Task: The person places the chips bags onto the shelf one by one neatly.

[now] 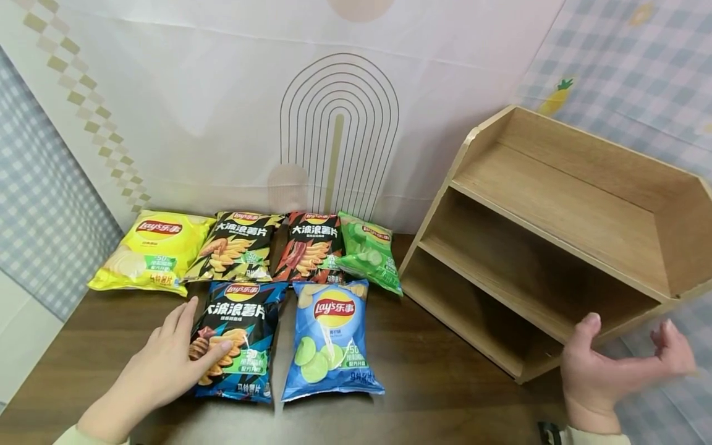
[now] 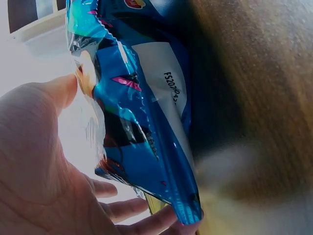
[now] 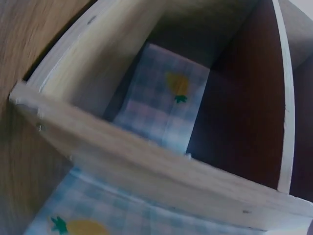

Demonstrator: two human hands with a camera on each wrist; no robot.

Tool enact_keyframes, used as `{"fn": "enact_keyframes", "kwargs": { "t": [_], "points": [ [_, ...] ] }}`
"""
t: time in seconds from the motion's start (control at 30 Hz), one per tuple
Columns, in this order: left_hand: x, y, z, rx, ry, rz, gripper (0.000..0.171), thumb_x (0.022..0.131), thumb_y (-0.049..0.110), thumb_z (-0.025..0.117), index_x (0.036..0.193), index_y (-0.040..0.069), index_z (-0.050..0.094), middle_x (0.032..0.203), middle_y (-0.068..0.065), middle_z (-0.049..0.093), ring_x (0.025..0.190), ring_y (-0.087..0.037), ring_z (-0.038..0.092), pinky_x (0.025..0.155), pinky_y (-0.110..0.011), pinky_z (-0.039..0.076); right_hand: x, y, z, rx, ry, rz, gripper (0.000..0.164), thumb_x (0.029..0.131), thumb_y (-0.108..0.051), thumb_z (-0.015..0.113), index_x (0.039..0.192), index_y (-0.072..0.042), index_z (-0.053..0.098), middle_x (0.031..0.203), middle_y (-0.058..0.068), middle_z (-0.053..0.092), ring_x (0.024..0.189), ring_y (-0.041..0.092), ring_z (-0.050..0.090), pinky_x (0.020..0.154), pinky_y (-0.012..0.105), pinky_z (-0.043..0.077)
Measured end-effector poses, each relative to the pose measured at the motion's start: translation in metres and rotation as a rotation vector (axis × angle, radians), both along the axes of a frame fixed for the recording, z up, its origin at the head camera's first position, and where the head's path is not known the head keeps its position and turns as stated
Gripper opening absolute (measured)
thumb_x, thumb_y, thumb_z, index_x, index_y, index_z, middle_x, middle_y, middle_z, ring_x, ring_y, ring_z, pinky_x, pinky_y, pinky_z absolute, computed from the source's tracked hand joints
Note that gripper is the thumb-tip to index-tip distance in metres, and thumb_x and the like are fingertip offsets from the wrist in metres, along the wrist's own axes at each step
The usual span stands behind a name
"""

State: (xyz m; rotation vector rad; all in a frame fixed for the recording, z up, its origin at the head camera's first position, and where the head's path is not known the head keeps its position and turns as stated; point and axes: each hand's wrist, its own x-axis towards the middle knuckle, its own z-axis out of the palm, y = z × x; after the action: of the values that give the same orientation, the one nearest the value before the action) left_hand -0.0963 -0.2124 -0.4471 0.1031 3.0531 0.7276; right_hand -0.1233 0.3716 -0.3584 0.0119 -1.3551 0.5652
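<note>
My left hand (image 1: 167, 355) is at the left side of a black and blue bag of Lay's potato chips (image 1: 258, 334), its thumb over the front and its fingers stretched along the side. In the left wrist view the thumb touches the bag's glossy face and the fingertips lie right at its crimped edge. To the right lies a blue bag of chips (image 1: 334, 337) with lime slices printed on it. My right hand (image 1: 620, 371) is raised at the near right corner of the wooden shelf (image 1: 584, 179), thumb and fingers spread apart, holding nothing.
Behind stands a row of chip bags: yellow (image 1: 158, 250), black and gold (image 1: 236, 247), black and red (image 1: 308, 247), and green (image 1: 369, 250). The shelf has an upper tray and lower compartments, with a wooden side panel (image 3: 146, 156) close to the right wrist camera. Patterned cloth hangs behind.
</note>
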Motion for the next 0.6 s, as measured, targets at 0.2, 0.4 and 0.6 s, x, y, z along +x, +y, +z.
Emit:
{"fn": "enact_keyframes", "kwargs": {
  "t": [0.2,0.4,0.6],
  "points": [
    [-0.004,-0.003,-0.003,0.019,-0.038,-0.006,0.108,0.086,0.071,0.051,0.153,-0.002,0.004,0.14,-0.038,0.027,0.114,-0.063,0.038,0.065,-0.07,0.043,0.001,-0.002,0.011,-0.166,-0.219,0.257,0.064,0.077,0.001,0.06,0.135,0.002,0.031,0.135,0.015,0.042,0.118,0.03,0.044,0.098,0.032,0.036],
    [-0.008,-0.008,-0.006,0.091,-0.125,-0.033,0.109,0.089,0.066,0.051,0.15,-0.009,0.001,0.135,-0.046,0.025,0.1,-0.061,0.052,0.065,-0.062,0.049,-0.003,0.004,0.022,-0.31,-0.301,0.255,0.062,0.079,0.0,0.058,0.136,-0.001,0.034,0.137,0.008,0.044,0.121,0.021,0.045,0.1,0.028,0.036],
    [-0.013,-0.01,-0.004,0.136,-0.24,-0.033,0.111,0.089,0.068,0.048,0.148,-0.011,0.0,0.137,-0.05,0.017,0.109,-0.064,0.044,0.073,-0.067,0.046,-0.009,0.028,0.026,-0.466,-0.495,0.121,0.062,0.082,-0.007,0.057,0.141,-0.012,0.039,0.135,0.001,0.047,0.121,0.01,0.043,0.102,0.018,0.029]
  ]
}}
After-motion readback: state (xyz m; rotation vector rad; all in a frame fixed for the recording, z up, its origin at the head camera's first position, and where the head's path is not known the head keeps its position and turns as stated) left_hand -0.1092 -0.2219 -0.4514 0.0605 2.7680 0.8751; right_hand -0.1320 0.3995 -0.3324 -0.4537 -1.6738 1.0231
